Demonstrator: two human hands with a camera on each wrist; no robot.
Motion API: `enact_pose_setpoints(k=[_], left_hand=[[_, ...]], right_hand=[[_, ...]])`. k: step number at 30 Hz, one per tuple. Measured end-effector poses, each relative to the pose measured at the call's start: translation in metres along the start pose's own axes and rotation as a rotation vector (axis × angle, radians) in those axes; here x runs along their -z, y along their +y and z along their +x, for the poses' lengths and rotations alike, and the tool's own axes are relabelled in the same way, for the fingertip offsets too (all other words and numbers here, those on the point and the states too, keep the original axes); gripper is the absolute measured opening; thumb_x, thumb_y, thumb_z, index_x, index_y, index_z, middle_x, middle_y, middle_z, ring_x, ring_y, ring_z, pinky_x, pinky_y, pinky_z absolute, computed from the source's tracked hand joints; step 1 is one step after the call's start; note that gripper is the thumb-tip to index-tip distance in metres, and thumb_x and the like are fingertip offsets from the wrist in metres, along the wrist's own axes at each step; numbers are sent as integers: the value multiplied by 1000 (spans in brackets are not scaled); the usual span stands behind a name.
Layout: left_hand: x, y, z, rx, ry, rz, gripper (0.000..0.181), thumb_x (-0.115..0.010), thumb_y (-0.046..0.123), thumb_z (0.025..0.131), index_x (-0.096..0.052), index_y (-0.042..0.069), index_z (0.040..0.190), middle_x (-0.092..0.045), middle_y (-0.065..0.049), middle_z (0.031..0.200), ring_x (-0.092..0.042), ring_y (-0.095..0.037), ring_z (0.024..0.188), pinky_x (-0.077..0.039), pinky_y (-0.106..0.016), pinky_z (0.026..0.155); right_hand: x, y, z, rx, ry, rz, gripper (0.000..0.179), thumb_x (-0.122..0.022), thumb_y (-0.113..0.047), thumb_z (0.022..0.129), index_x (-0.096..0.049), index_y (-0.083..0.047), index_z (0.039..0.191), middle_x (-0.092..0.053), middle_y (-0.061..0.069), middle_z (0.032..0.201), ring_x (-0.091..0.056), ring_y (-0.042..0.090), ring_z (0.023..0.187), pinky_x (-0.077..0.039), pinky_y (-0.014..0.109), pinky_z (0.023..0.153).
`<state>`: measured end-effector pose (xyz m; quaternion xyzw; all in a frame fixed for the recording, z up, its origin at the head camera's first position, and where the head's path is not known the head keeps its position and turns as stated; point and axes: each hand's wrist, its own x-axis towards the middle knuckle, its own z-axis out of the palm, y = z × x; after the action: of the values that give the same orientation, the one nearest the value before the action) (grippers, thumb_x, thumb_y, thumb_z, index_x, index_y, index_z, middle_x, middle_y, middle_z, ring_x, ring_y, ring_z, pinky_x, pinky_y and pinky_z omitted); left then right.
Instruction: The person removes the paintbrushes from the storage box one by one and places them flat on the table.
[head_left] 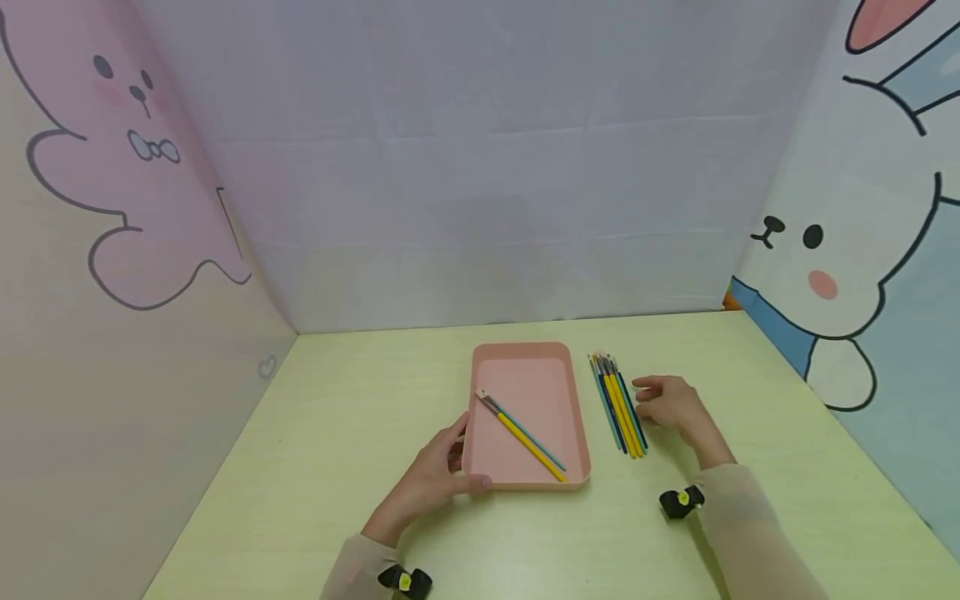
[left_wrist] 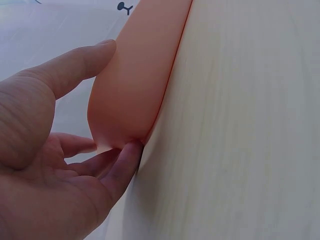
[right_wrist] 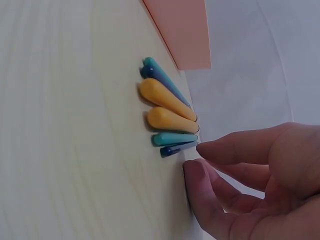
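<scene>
A pink tray (head_left: 525, 367) lies on the table, with a yellow-handled paintbrush (head_left: 530, 446) and a teal-handled one (head_left: 534, 437) slanting across its floor. At the tray's near left corner, my left hand (head_left: 427, 475) grips the outside. The left wrist view shows the thumb on one wall of the tray (left_wrist: 140, 60) and the fingers curled at its corner. Right of the tray lies a bundle of several paintbrushes (head_left: 618, 404) with yellow, teal and dark blue handles. Beside them is my right hand (head_left: 671, 408), fingers loosely bent. Its fingertips are close to the outermost dark blue paintbrush (right_wrist: 177, 149); contact is unclear.
The pale wooden table (head_left: 330, 417) extends to both sides of the tray. A whitish cloth backdrop (head_left: 487, 183) stands along its back edge. Side panels carry a pink cartoon animal (head_left: 150, 225) at left and a white rabbit (head_left: 847, 225) at right.
</scene>
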<state>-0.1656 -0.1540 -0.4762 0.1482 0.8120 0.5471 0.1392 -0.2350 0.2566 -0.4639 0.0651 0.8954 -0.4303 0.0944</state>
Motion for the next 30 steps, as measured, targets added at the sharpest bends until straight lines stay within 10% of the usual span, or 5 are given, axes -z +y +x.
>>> enact_pose_setpoints(k=[11,30], left_hand=[[0,0,0,12,3,3,112,-92,21,86,-20,12,171,-40,-17,164,-59,-32,134,-55,-42,110],[0,-2,1,17,1,22,113,-92,24,86,-19,13,171,-39,-14,166,-58,-30,135,-55,-39,110]], right_hand=[[8,2,0,-9,-63,48,58,-67,-4,98,-51,3,153,-60,29,141,-65,33,109,-63,31,86],[6,-28,-21,278,-48,25,60,-70,-8,100,-49,2,156,-59,31,144,-64,45,123,-60,52,98]])
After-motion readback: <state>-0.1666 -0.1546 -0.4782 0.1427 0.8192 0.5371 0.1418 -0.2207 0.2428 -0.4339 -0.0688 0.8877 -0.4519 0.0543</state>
